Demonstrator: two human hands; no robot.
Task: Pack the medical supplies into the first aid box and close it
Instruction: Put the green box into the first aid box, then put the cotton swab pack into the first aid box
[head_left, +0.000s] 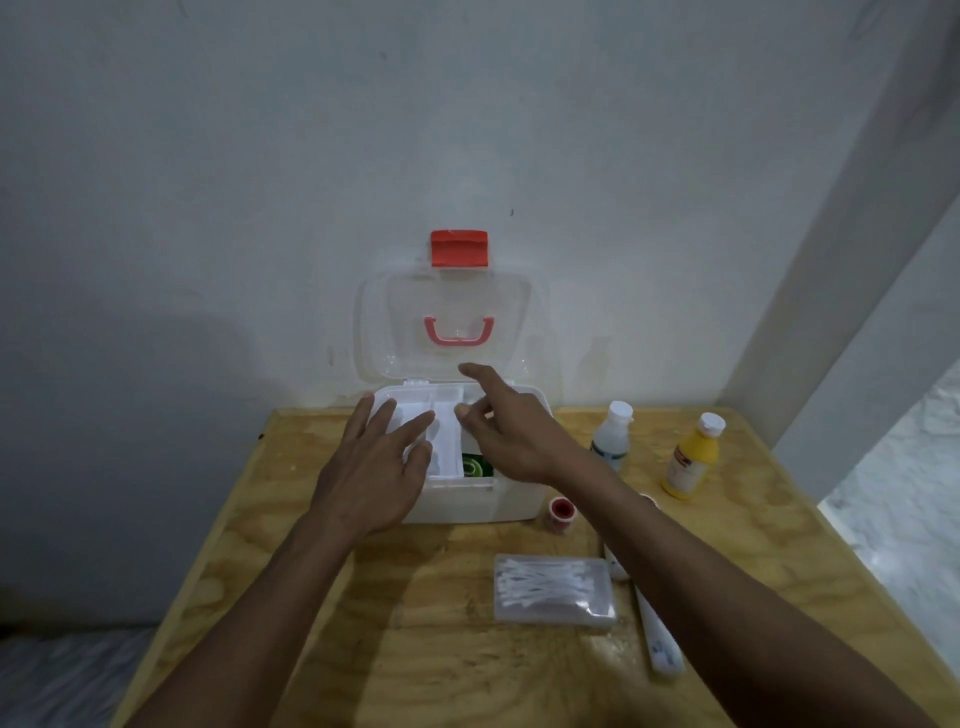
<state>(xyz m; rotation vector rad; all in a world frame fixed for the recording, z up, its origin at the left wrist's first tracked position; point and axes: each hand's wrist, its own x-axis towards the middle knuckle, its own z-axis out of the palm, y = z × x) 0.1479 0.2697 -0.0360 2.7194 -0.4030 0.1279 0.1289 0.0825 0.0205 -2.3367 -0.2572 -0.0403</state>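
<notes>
Left hand (376, 467): centre of the frame, fingers spread wide and fairly straight, lying over the left part of the white inner tray (441, 441); holds nothing.

Right hand (506, 431): just right of centre, over the box, index finger stretched toward the lid, other fingers loosely bent; whether it pinches anything cannot be told.

First aid box (467, 506): white, centre of the wooden surface (441, 649), against the wall. Clear lid (452, 317) upright and open, red latch (459, 248) on top, pink handle (458, 330). A green item (475, 465) shows beneath the tray.

On the surface, right of the box: clear bottle (613, 431), yellow bottle (693, 457), red tape roll (561, 512), cotton swab pack (553, 587), white tube (657, 639).
</notes>
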